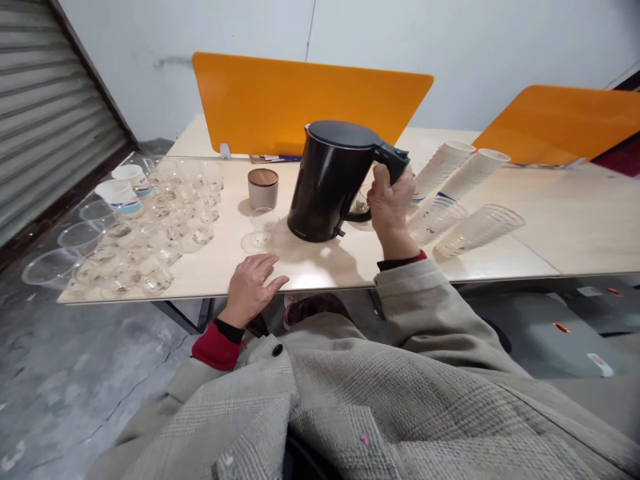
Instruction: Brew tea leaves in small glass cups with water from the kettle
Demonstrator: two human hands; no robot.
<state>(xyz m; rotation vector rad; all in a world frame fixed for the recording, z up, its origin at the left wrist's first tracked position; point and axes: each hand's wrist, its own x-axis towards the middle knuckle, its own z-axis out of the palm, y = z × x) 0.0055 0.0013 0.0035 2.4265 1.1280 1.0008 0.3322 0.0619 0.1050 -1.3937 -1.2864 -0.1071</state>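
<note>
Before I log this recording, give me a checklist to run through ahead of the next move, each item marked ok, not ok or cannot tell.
1. Right hand grips the handle of the kettle: ok.
2. Kettle lid closed: ok.
3. Left hand holding nothing: ok.
4. Clear cup upright on the table: ok.
5. Canister covered: ok.
6. Kettle's fill level: cannot tell, opaque body.

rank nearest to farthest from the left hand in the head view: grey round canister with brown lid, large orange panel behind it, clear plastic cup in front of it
From the left hand:
1. Clear plastic cup, just ahead.
2. Grey round canister with brown lid, straight beyond the cup.
3. Large orange panel, farthest back, behind the canister.
</note>
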